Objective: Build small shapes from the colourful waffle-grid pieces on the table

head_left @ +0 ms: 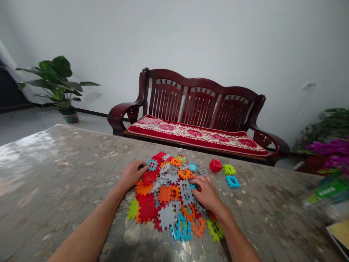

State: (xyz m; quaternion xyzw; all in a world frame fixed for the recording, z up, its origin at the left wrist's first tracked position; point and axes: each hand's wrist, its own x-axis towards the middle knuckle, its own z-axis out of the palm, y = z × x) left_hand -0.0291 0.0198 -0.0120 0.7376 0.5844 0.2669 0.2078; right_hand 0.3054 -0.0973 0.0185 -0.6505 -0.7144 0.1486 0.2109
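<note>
My left hand (pixel 132 174) rests at the left edge of a pile of plastic interlocking tiles. Its thumb and fingers are curved and apart, the thumb tip close to a blue windowed tile (pixel 152 164); a bit of green shows between them. My right hand (pixel 206 193) reaches over the right side of the pile with thumb and fingers apart, beside a grey windowed tile (pixel 186 193). Part of a blue tile (pixel 193 186) shows between those fingers. Orange tile (pixel 167 194), red tile (pixel 147 206), plain grey tile (pixel 167 217) and green tile (pixel 215 229) lie overlapping around.
Right of the pile sit a red joined block (pixel 215 165), a lime one (pixel 229 169) and a blue one (pixel 232 181) on the patterned table covering (pixel 81 163). A wooden bench (pixel 196 98) stands behind. Purple flowers (pixel 332 153) and a green package (pixel 327 191) are far right.
</note>
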